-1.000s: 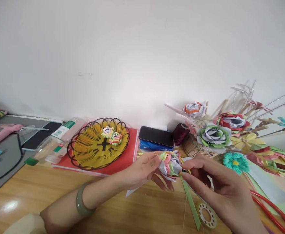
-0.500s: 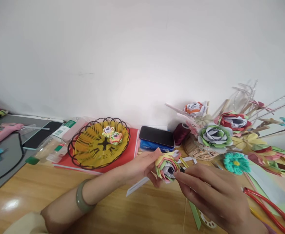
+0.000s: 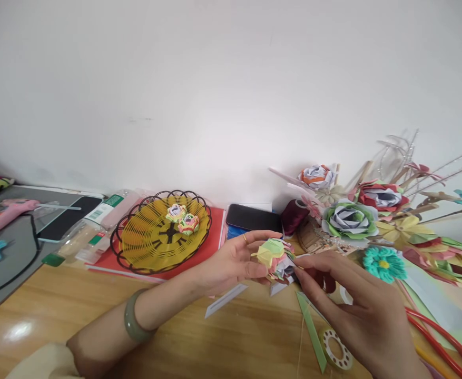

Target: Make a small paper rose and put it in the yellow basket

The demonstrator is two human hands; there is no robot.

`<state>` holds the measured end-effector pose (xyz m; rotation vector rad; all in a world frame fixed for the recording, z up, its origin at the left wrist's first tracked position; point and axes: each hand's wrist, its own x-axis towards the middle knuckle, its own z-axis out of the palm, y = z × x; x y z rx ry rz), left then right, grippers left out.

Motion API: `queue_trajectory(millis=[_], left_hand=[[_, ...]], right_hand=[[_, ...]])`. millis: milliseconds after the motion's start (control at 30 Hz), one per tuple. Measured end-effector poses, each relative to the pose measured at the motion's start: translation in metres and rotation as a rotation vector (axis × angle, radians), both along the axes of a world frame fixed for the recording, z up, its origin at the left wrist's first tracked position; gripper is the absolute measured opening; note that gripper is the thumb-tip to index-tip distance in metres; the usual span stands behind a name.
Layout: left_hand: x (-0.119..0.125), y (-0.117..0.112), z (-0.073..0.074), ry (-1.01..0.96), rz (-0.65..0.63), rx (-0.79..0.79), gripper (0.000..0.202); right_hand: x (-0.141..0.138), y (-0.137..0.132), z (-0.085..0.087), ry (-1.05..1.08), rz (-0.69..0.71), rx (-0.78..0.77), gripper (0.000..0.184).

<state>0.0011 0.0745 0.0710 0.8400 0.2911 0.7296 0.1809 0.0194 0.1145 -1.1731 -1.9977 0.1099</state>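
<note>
My left hand [image 3: 234, 260] holds a folded paper flower [image 3: 275, 256] of yellow, pink, green and white strips above the wooden table [image 3: 144, 326]. Its thumb and fingers cup the flower from the left. My right hand [image 3: 349, 305] comes in from the right, its fingertips pinched at the flower's right edge on a paper strip. White paper strips [image 3: 226, 300] lie on the table just below the flower. A green strip [image 3: 312, 331] and a tape roll [image 3: 336, 350] lie under my right hand.
A yellow wire basket [image 3: 136, 247] with two small paper flowers [image 3: 182, 218] stands on red paper at the back. A black phone [image 3: 253, 217], a dark thread spool [image 3: 293, 215] and a bunch of paper flowers [image 3: 349, 220] are at the back right. A pink glue gun [image 3: 5, 213] lies far left.
My left hand has turned the flower so its yellow-green underside faces up and lifted it slightly. My right fingers shifted from the flower's front to its right edge.
</note>
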Motion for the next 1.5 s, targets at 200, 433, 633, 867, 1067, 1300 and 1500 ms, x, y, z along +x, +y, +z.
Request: queue_trajectory(millis=[200,433,633,867,1067,1300,1500], left_hand=[[-0.002,0.003,0.001,0.049,-0.041,0.014,0.060],[-0.005,0.004,-0.001,0.115,-0.185,0.032,0.058],[-0.002,0.002,0.004,0.237,0.042,0.061,0.057],[0.001,-0.004,0.010,0.268,0.326,0.347,0.051],[0.000,-0.009,0.003,0.332,0.433,0.585,0.044],[-0.002,-0.007,-0.004,0.407,0.603,1.014,0.041],[-0.002,-0.009,-0.004,0.454,0.629,1.066,0.042]], right_hand=[[0.001,0.001,0.001,-0.053,0.020,0.042,0.010],[0.007,0.004,-0.006,-0.278,0.089,0.253,0.015],[0.004,0.001,-0.002,-0.091,0.002,0.104,0.011],[-0.006,0.004,0.005,0.495,-0.077,-0.798,0.023],[-0.007,0.007,0.002,0.682,-0.038,-0.916,0.025],[-0.007,0.008,0.002,0.651,-0.001,-0.965,0.022],[-0.007,0.009,0.004,0.547,-0.013,-0.942,0.014]])
